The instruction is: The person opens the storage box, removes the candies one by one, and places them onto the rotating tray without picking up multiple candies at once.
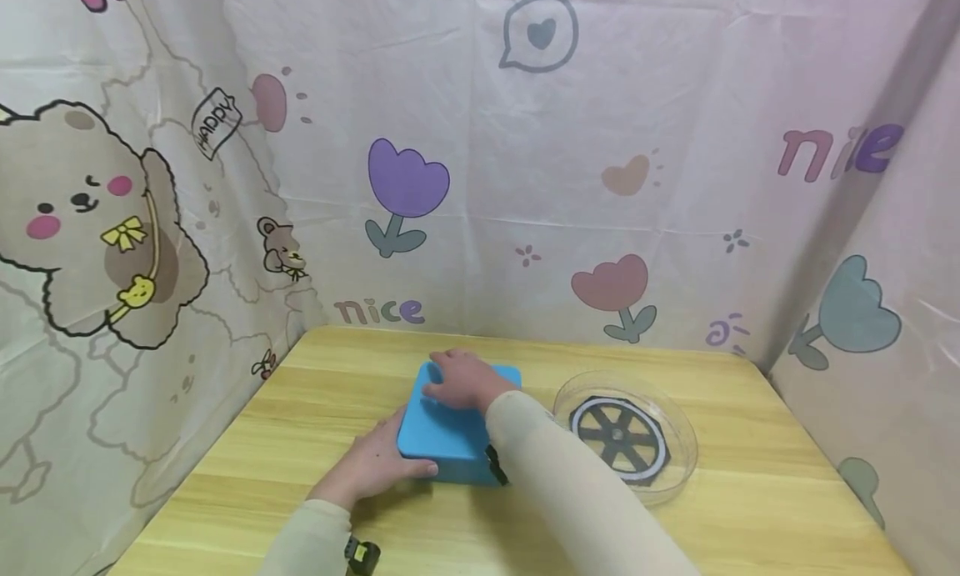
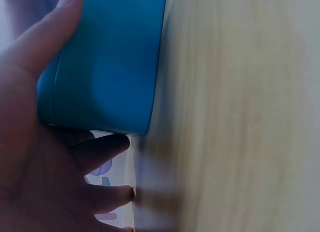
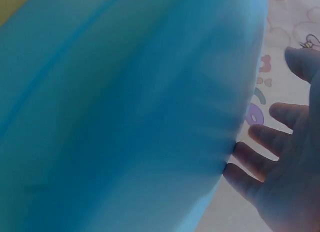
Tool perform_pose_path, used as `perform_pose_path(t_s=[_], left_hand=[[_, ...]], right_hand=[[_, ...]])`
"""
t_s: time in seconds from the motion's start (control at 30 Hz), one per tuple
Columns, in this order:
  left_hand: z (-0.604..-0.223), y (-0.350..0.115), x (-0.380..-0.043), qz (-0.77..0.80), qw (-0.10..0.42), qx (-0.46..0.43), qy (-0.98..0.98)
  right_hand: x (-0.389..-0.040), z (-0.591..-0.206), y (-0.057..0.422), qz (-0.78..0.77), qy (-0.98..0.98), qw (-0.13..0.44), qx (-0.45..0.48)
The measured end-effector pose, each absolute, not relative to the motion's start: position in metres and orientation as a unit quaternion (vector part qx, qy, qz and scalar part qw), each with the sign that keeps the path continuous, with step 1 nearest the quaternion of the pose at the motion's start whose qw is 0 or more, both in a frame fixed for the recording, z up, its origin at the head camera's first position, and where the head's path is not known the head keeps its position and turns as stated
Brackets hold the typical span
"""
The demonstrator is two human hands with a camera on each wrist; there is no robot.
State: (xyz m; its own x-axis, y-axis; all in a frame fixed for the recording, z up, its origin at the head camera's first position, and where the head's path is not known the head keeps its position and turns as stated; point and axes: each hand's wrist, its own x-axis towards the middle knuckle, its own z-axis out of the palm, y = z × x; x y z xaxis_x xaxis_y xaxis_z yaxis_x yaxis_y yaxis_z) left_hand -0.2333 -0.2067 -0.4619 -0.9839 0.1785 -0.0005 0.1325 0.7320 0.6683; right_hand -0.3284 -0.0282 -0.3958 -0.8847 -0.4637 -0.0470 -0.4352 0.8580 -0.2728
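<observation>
A blue lidded box (image 1: pixel 450 430) with rounded corners stands on the table; the left wrist view shows a seam along its side. My left hand (image 1: pixel 378 459) holds its near left corner, the thumb (image 2: pixel 47 36) lying along the front face and the fingers spread at the left side. Above the lid is my right hand (image 1: pixel 467 378), its fingers (image 3: pixel 247 179) loosely bent, with two fingertips appearing to touch the lid in the right wrist view. That hand and its sleeve hide part of the lid and the box's right side.
To the right, a round clear shallow dish (image 1: pixel 682 443) holds a dark spoked wheel shape with a white ring (image 1: pixel 618 438). Part of the dish's near left is behind the right sleeve. Printed cloth (image 1: pixel 480 184) hangs along the back and both sides of the wooden table (image 1: pixel 247 451).
</observation>
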Motion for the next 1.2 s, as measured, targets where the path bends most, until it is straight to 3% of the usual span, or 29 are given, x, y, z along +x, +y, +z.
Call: perform_pose_path(t_s=[0.33, 1.2], left_hand=[[-0.458, -0.215, -0.230, 0.345, 0.034, 0.072, 0.935], [-0.459, -0.207, -0.235, 0.367, 0.043, 0.068, 0.927]], right_hand=[[-0.332, -0.381, -0.046, -0.030, 0.969, 0.080, -0.231], [-0.374, -0.378, -0.059, -0.112, 0.970, 0.147, -0.157]])
